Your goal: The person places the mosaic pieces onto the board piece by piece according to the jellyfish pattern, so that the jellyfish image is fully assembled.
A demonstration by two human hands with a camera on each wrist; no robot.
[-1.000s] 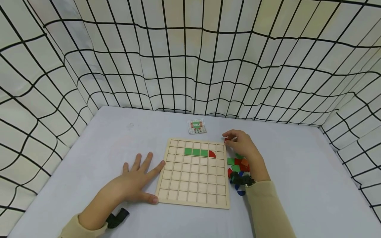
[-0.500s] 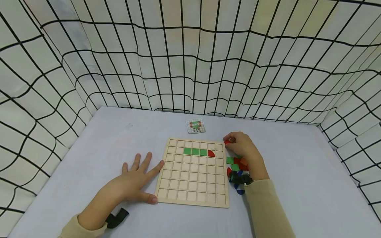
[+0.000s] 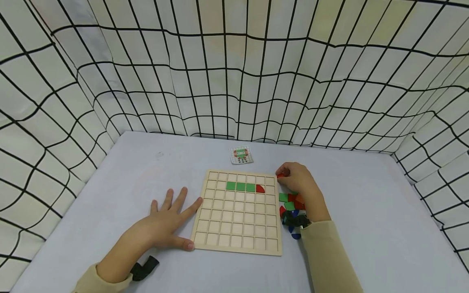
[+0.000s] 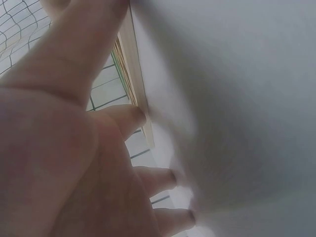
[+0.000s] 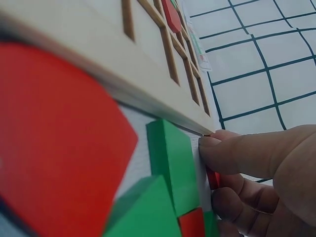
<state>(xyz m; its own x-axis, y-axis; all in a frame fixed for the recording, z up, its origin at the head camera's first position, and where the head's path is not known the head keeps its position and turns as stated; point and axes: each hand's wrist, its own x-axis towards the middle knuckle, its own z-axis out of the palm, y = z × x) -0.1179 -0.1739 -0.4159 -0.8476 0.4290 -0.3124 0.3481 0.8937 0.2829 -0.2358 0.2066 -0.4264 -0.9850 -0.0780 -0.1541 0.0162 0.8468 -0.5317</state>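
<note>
drawn slightly nearer the person since a second ago, the right hand (image 3: 298, 179) pinches a red block (image 5: 213, 178) beside the board (image 3: 238, 218)'s far right corner; the left hand (image 3: 161, 226), fingers spread, touches its left edge.

A small screened-off booth, this, wrapped around a tabletop! White walls (image 3: 192, 51) climb at ten, twelve and two o'clock, with black grid lines (image 3: 260, 75) racing all over them, bowing and buckling as they go. Down at six o'clock sweeps the white tabletop (image 3: 384, 228), stretching away to the foot of the twelve-o'clock wall. High between one and two, a pale yellow patch (image 3: 326, 20) glows, blurred, behind the lines. Home, lab or office around it? From here, no telling!
</note>
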